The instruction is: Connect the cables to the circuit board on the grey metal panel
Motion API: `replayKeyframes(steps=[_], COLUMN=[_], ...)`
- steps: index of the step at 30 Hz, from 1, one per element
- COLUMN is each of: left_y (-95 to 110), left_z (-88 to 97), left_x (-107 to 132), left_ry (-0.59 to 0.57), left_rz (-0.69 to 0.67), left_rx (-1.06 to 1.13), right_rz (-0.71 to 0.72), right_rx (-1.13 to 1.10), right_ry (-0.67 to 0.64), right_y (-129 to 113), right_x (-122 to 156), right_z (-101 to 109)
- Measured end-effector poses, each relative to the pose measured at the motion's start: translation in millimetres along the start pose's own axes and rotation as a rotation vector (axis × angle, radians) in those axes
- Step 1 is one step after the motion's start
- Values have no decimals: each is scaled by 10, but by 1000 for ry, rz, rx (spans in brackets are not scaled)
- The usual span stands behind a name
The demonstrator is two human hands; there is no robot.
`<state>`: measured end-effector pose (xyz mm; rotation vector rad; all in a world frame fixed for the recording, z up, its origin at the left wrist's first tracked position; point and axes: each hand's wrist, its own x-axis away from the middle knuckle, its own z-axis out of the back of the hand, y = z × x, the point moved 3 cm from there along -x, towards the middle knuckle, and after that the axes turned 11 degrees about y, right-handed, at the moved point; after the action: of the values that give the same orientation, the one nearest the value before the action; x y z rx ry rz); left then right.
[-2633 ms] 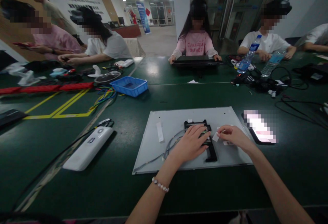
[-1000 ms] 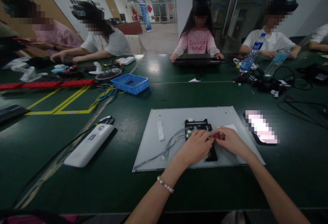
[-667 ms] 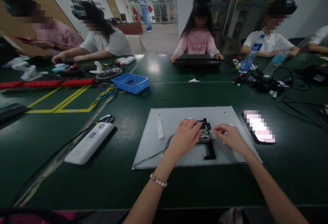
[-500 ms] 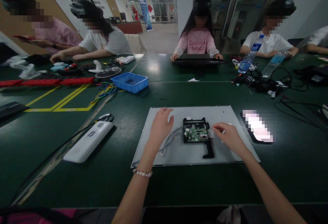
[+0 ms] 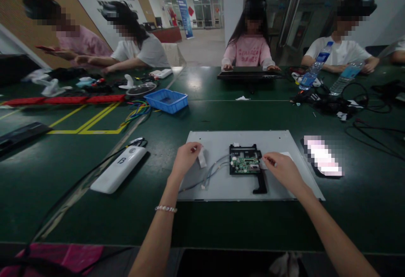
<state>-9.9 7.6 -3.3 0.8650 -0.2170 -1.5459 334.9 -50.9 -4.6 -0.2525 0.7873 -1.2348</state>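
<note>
A grey flat panel lies on the table in front of me. On its middle sits a green circuit board in a black bracket, with thin grey cables running off to the left. My left hand, above the panel's left part, is closed in a pinch at the top of a short white strip. My right hand is also pinched, its fingertips at the board's right edge beside a small pale piece. What those fingers hold is too small to make out.
Left of the panel lies a white power bank with a black cable. A lit phone is at the right. Farther back are a blue tray, coloured wires, water bottles and black cables. Several people sit across the table.
My left hand has moved left and its spread fingers have closed at the white strip. My right hand stays at the board's edge. The whole view has shifted slightly.
</note>
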Motion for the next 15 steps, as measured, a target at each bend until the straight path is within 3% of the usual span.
replayKeyframes(steps=[5, 9, 12, 15], left_y=[211, 437, 519, 522], left_z=[146, 131, 31, -62], left_x=[11, 183, 342, 441], left_ry=[61, -1, -53, -66], left_rz=[120, 129, 106, 75], left_rx=[187, 211, 148, 78], right_rz=[12, 97, 251, 448], right_rx=[-52, -111, -136, -130], right_ry=[100, 143, 66, -111], right_y=[-77, -337, -624, -907], right_x=[-11, -7, 22, 92], right_z=[25, 43, 5, -114])
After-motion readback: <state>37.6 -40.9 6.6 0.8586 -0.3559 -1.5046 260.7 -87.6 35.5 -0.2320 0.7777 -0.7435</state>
